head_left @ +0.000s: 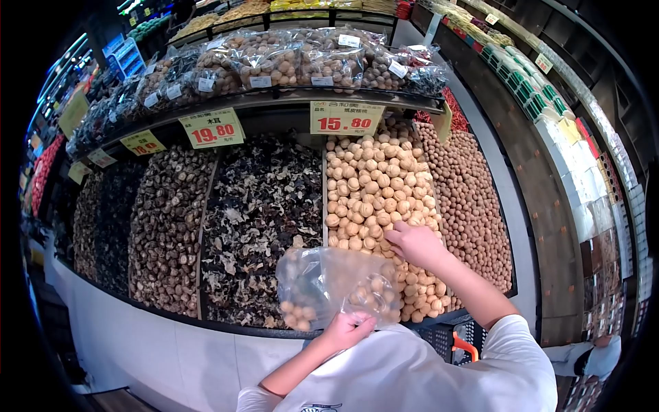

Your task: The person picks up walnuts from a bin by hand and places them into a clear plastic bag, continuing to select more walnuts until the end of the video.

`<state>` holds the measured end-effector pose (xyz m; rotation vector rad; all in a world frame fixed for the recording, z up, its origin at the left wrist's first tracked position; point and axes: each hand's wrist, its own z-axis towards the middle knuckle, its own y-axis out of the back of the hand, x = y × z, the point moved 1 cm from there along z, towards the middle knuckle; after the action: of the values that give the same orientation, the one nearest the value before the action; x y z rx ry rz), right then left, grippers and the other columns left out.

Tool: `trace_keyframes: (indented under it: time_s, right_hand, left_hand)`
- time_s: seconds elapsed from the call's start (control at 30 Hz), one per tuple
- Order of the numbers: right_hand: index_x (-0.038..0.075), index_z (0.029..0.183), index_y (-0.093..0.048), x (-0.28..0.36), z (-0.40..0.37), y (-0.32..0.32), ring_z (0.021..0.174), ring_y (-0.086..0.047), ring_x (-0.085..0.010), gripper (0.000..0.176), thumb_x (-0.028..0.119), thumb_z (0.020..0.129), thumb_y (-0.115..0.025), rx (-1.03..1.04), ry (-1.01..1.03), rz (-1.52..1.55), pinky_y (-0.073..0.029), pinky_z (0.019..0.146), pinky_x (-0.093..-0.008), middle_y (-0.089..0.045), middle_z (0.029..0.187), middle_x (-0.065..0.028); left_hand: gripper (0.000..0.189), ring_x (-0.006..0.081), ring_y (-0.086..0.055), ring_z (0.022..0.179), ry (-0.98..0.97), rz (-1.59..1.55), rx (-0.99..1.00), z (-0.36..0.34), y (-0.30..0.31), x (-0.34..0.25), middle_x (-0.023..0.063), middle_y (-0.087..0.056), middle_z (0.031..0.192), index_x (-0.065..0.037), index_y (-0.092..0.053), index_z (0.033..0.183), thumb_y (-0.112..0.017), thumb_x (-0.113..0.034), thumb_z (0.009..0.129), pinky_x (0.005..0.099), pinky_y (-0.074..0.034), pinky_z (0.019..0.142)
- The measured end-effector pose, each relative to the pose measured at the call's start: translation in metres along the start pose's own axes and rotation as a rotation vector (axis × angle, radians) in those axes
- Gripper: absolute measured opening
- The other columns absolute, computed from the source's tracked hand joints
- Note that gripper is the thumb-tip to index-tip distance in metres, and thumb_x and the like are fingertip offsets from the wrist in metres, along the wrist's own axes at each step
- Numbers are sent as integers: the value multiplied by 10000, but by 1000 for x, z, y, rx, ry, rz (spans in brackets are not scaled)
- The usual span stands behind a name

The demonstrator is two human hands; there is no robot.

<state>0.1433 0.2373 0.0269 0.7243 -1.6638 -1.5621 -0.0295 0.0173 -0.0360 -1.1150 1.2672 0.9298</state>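
My left hand [347, 328] grips the mouth of a clear plastic bag [329, 281] that holds several light brown walnuts at its bottom. The bag hangs over the front edge of the display. My right hand [412, 244] rests palm down on the heap of walnuts [374, 189] in the bin, fingers curled among the nuts; whether it holds any is hidden. A red price tag reading 15.80 [345, 118] hangs above that bin.
Left of the walnuts lie bins of black wood-ear fungus [264, 206] and dried mushrooms [165, 226]; right is a bin of small round nuts [473, 206]. A shelf of bagged goods [288, 65] runs above. An aisle with stocked shelves [570, 151] lies to the right.
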Motion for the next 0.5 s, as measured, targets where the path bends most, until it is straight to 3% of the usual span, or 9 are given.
trace_keyframes:
  time_s: [0.27, 0.33, 0.37, 0.43, 0.47, 0.5]
  right_hand:
    - [124, 1068, -637, 7, -13, -22, 750, -663, -310, 217, 191, 867, -684, -133, -199, 103, -538, 641, -416, -595, 920, -92]
    - [91, 1147, -634, 10, -19, -15, 904, -671, -328, 290, 146, 864, -666, -237, -405, 308, -550, 779, -410, -637, 1014, -130]
    - [91, 1147, -634, 5, -22, -22, 904, -671, -328, 290, 146, 864, -666, -236, -403, 307, -550, 779, -410, -637, 1014, -130]
    - [32, 1187, -613, -8, -26, -30, 1077, -634, -354, 341, 98, 853, -629, -440, -488, 475, -512, 938, -401, -644, 1140, -187]
    - [-8, 1199, -587, -15, -32, -34, 1177, -594, -366, 365, 77, 844, -600, -378, -565, 591, -461, 1027, -401, -624, 1228, -222]
    - [-8, 1199, -587, -16, -33, -32, 1177, -594, -366, 365, 77, 844, -600, -379, -567, 589, -461, 1027, -401, -624, 1228, -222]
  left_hand:
    - [312, 98, -585, 610, 23, 9, -45, -1, -3, -2, 26, -635, 655, -17, -629, 705, -583, -118, 996, 265, -462, 584]
    - [310, 98, -584, 609, 30, 1, -55, -1, -4, -2, 26, -635, 654, -17, -629, 707, -583, -117, 997, 265, -462, 584]
    - [309, 98, -584, 609, 40, -4, -59, -1, -4, -1, 26, -635, 653, -17, -629, 708, -582, -117, 997, 265, -462, 584]
    - [307, 98, -585, 609, 29, -1, -62, -1, -4, -2, 26, -635, 653, -16, -629, 709, -582, -114, 996, 265, -462, 584]
    - [305, 98, -585, 610, 21, 3, -62, 0, -5, -2, 26, -635, 653, -15, -628, 710, -582, -111, 996, 265, -463, 584]
    - [305, 98, -585, 610, 20, 2, -59, 0, -6, -1, 26, -635, 653, -15, -628, 710, -582, -111, 996, 265, -463, 584]
